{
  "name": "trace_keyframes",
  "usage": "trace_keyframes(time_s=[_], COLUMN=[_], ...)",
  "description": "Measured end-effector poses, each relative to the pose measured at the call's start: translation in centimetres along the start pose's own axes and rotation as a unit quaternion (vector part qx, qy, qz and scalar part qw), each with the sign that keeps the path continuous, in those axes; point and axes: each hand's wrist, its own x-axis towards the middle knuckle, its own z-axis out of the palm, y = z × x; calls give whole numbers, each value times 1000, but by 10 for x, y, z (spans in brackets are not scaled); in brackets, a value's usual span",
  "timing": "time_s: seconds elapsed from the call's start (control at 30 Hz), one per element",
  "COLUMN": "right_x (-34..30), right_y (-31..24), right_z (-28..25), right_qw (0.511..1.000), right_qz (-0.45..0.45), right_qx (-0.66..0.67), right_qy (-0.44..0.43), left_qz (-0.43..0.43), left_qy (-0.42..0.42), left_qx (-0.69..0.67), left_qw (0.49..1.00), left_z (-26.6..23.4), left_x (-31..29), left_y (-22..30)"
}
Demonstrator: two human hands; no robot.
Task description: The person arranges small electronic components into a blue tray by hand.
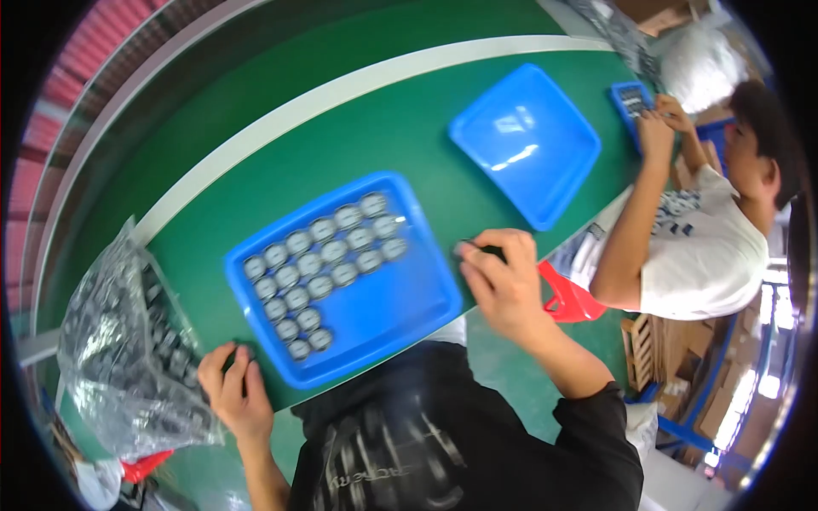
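Observation:
A blue tray (345,375) lies in front of me, with several small round grey-and-black parts (308,264) set in rows along its far and left sides. Just off the tray's right edge, my right hand (509,285) is closed, a small round dark part (464,249) pinched at its fingertips. My left hand (234,392) is by the tray's near left corner, beside a clear plastic bag (128,366) of many small dark pieces. Its fingers are closed round a small black piece (245,350), mostly hidden.
A second blue tray (528,140) with a shiny bare bottom sits at the far right of the green table (281,162). Beyond it a co-worker (699,238) handles parts in a small blue tray (631,100). A red stool (567,294) stands right of my right hand.

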Motion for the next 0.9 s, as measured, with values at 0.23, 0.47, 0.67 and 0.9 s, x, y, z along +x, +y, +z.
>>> trace_keyframes(time_s=[0.23, 0.47, 0.67, 0.9], right_x=[24, 36, 53, 61], right_y=[2, -33, -64, -60], right_z=[-24, -48, 0, 15], right_qw=[994, 970, 942, 945], right_qz=[-53, -169, -226, -230], right_qx=[68, 173, 187, 143], right_qy=[70, -37, -165, -181], left_qz=[-30, 33, 172, 198], left_qy=[31, 66, 26, -52], left_qx=[-15, -22, -134, -116], left_qw=[999, 997, 976, 972], left_z=[7, -1, 14, 48], left_x=[0, 20, 48, 71], left_y=[-2, 6, 55, 76])
